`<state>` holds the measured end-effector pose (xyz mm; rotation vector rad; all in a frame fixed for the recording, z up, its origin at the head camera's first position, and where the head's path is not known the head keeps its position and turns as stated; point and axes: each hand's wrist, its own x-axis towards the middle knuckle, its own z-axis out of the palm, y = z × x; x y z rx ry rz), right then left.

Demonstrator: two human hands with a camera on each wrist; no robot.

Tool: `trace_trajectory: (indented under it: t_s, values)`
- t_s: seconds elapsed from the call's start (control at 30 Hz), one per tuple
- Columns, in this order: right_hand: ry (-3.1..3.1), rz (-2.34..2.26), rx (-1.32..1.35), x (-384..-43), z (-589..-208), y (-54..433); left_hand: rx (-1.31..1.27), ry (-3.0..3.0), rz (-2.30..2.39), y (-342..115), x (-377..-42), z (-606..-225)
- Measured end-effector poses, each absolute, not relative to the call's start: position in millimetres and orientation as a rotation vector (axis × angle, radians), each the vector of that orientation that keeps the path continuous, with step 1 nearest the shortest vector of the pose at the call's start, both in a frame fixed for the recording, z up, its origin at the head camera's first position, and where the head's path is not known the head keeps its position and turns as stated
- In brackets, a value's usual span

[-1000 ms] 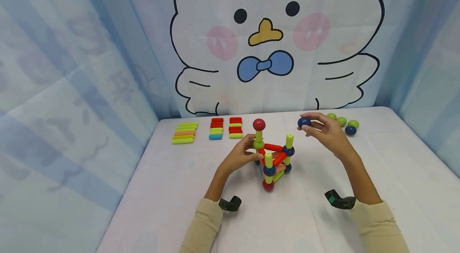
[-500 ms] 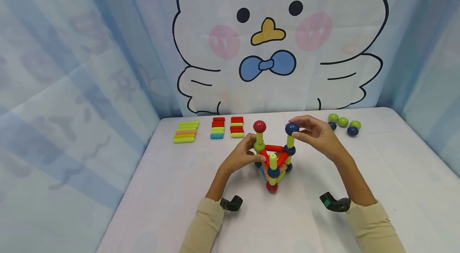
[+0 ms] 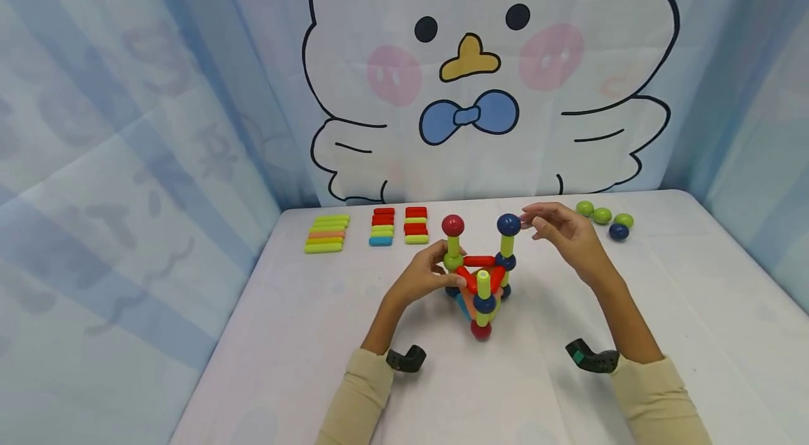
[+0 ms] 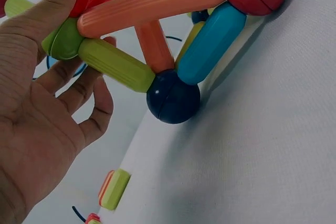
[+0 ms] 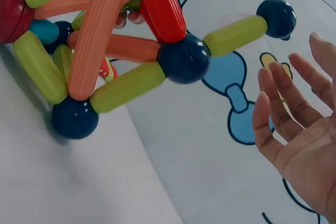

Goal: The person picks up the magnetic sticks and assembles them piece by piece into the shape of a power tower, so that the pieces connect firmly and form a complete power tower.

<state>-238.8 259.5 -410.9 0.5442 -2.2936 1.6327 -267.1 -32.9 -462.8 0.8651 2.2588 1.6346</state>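
Note:
A ball-and-rod toy structure (image 3: 485, 262) stands on the table, built of coloured rods and balls. My left hand (image 3: 422, 275) grips its left side, the thumb by a green ball (image 4: 66, 40) and red rods. A red ball (image 3: 452, 225) tops the back left post, and a dark blue ball (image 3: 508, 224) the back right post. The front post, a yellow-green rod (image 3: 483, 283), has a bare top end. Just right of the top blue ball is my right hand (image 3: 569, 238), holding nothing, fingers apart. In the right wrist view, a small gap separates its fingers from that ball (image 5: 276, 18).
At the back left, loose rods lie in three groups: a long set (image 3: 326, 234) and two short sets (image 3: 382, 227) (image 3: 416, 225). Several green balls (image 3: 602, 215) and one dark blue ball (image 3: 619, 232) lie at the back right. A printed curtain (image 3: 468, 171) hangs behind the table.
My right hand brought a dark blue ball leftward onto the back right post, let go of it and drew slightly right. The left hand kept its grip while the structure turned a little.

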Motion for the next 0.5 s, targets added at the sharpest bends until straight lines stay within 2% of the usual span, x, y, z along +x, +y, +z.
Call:
trace_trajectory:
  t_s: [0.27, 0.5]
  values:
    - [-2.315, 1.504, 0.060, -251, -437, 302, 0.818, 2.387, 1.581, -27, -264, -463]
    - [-2.483, 1.285, -0.091, -269, -458, 332, 0.785, 2.509, 1.468, -22, -259, -459]
